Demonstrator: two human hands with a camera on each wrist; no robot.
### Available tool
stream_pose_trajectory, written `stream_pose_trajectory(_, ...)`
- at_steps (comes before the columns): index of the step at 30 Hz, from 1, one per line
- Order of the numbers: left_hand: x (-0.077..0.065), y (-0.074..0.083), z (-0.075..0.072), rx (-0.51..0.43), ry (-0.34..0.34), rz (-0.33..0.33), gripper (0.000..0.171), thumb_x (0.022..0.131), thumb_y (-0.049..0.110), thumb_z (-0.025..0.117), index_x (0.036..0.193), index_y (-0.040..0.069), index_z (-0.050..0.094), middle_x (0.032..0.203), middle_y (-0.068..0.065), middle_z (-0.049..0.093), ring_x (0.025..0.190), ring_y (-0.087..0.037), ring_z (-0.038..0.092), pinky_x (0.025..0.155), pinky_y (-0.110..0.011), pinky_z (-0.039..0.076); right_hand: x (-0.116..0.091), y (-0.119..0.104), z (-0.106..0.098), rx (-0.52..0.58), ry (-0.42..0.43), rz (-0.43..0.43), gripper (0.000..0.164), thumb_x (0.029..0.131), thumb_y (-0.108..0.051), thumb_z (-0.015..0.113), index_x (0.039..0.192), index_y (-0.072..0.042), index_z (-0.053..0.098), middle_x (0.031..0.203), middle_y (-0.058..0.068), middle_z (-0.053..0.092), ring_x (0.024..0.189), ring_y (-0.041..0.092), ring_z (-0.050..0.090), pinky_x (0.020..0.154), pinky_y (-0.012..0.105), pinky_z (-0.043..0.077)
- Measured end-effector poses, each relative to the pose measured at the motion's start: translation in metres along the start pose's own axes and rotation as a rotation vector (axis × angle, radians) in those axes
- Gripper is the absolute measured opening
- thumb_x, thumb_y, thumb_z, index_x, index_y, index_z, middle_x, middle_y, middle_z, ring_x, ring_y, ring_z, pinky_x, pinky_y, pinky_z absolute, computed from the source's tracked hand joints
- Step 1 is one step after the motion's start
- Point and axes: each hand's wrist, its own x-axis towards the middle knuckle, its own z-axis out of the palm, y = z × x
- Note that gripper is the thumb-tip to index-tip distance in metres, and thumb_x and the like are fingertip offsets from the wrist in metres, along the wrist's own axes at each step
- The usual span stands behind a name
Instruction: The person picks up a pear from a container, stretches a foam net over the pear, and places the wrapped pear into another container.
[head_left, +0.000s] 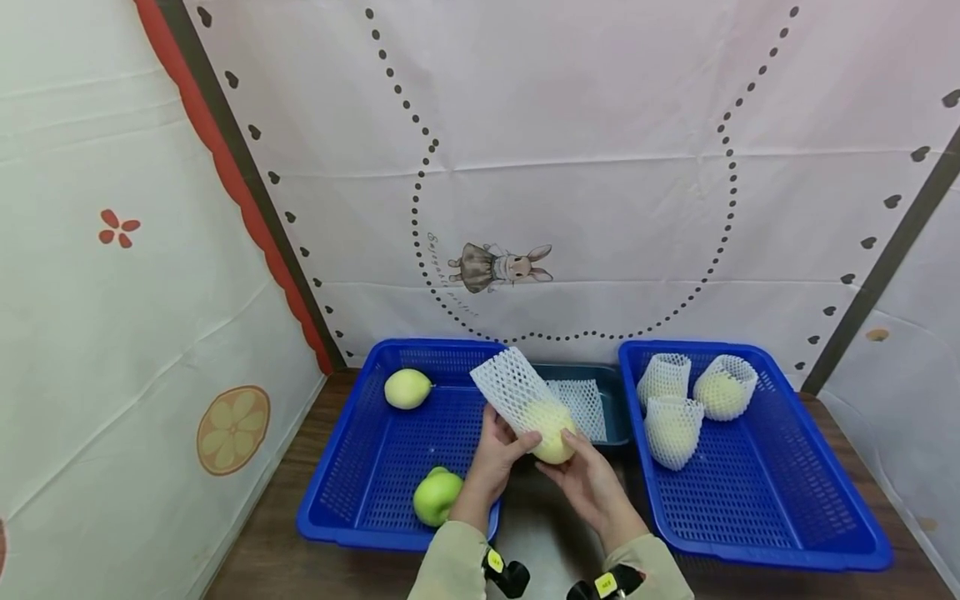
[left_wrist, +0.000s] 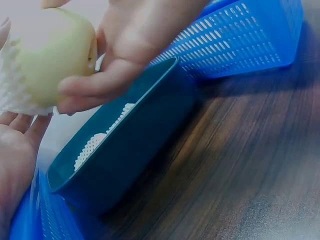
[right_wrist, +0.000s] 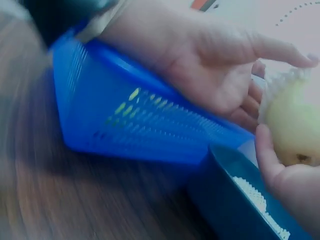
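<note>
Nothing legible for sure; small curved lettering (head_left: 432,242) printed on the back cloth (head_left: 585,208), left of and below the sideways rabbit figure (head_left: 501,267), following the dotted line, too tiny to read; one yellow sticker on each dark wrist device, left sticker (head_left: 495,560) and right sticker (head_left: 606,584), any marks too small to make out; wrist views: no readable text
</note>
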Motion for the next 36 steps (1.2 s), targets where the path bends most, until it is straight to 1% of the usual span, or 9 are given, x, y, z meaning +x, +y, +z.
stream_pose_trajectory(4,0.000,0.001,0.002,0.046,-0.054,-0.020,0.097,0.073,0.007,0.078,0.143,0.012,0.012,0.136,-0.019,0.042,0.117,-0.022,0.047,0.096,-0.031,0.038,0.002,-0.007,0.004,0.142,-0.030,0.008,0.068,0.097,-0.049,0.036,0.145,-0.009,0.011,0.145,0.014,0.022,0.127,0.025,0.034,0.103,0.045,0.030)
stream_pose_trajectory(6,0.000,0.002,0.003,0.079,-0.077,-0.030,0.097,0.072,0.005,0.078,0.143,0.012,0.012,0.137,-0.018,0.041,0.119,-0.023,0.046,0.099,-0.033,0.035,0.004,-0.010,0.008,0.111,0.017,0.030,0.076,0.092,-0.056,0.041,0.145,-0.011,0.014,0.142,0.013,0.028,0.124,0.023,0.039,0.100,0.043,0.035)
stream_pose_trajectory(9,0.000,0.002,0.003,0.134,-0.084,-0.049,0.096,0.073,0.004,0.077,0.144,0.014,0.012,0.140,-0.016,0.039,0.123,-0.024,0.042,0.102,-0.037,0.031,0.008,-0.012,0.015,0.021,0.072,0.068,0.073,0.090,-0.056,0.045,0.144,-0.014,0.019,0.133,0.011,0.039,0.115,0.021,0.046,0.096,0.041,0.039)
stream_pose_trajectory(14,0.000,0.003,0.004,0.143,-0.077,-0.048,0.097,0.073,0.003,0.077,0.144,0.014,0.012,0.144,-0.012,0.033,0.127,-0.024,0.037,0.103,-0.033,0.029,0.007,-0.017,0.018,-0.063,0.063,0.105,0.066,0.096,-0.050,0.035,0.145,-0.009,0.018,0.137,0.020,0.035,0.119,0.031,0.041,0.101,0.052,0.029)
stream_pose_trajectory(17,0.000,0.004,0.003,0.133,-0.067,-0.047,0.098,0.072,0.001,0.077,0.144,0.014,0.012,0.144,-0.011,0.032,0.128,-0.022,0.035,0.103,-0.030,0.028,0.004,-0.019,0.017,-0.090,0.090,0.135,0.068,0.097,-0.048,0.036,0.144,-0.002,0.018,0.134,0.025,0.034,0.114,0.032,0.044,0.100,0.051,0.031)
stream_pose_trajectory(22,0.000,0.003,0.002,0.155,-0.062,-0.052,0.098,0.072,-0.001,0.076,0.145,0.011,0.011,0.145,-0.013,0.031,0.132,-0.023,0.029,0.107,-0.037,0.020,0.003,-0.020,0.015,0.056,0.142,0.140,0.063,0.097,-0.039,0.042,0.141,0.002,0.022,0.125,0.020,0.040,0.107,0.025,0.049,0.095,0.038,0.040)
stream_pose_trajectory(25,0.000,0.002,0.001,0.170,-0.065,-0.051,0.098,0.073,-0.002,0.075,0.145,0.011,0.011,0.147,-0.011,0.027,0.135,-0.022,0.023,0.109,-0.040,0.014,0.002,-0.020,0.015,0.159,0.152,0.132,0.058,0.097,-0.033,0.045,0.140,0.001,0.025,0.124,0.016,0.047,0.108,0.023,0.053,0.095,0.036,0.041)
stream_pose_trajectory(29,0.000,0.001,0.001,0.186,-0.061,-0.035,0.099,0.073,0.001,0.077,0.145,0.013,0.011,0.149,-0.009,0.023,0.136,-0.020,0.019,0.110,-0.041,0.008,0.001,-0.022,0.016,0.186,0.143,0.111,0.055,0.097,-0.028,0.048,0.140,-0.002,0.026,0.118,0.012,0.055,0.107,0.021,0.055,0.096,0.036,0.040)
stream_pose_trajectory(36,-0.001,0.003,0.000,0.114,-0.057,0.007,0.093,0.078,0.018,0.075,0.145,0.008,0.011,0.143,-0.015,0.029,0.127,-0.023,0.032,0.103,-0.033,0.029,0.000,-0.023,0.018,0.174,0.145,0.099,0.047,0.099,-0.015,0.043,0.140,-0.001,0.027,0.116,0.011,0.058,0.108,0.022,0.056,0.097,0.039,0.038)
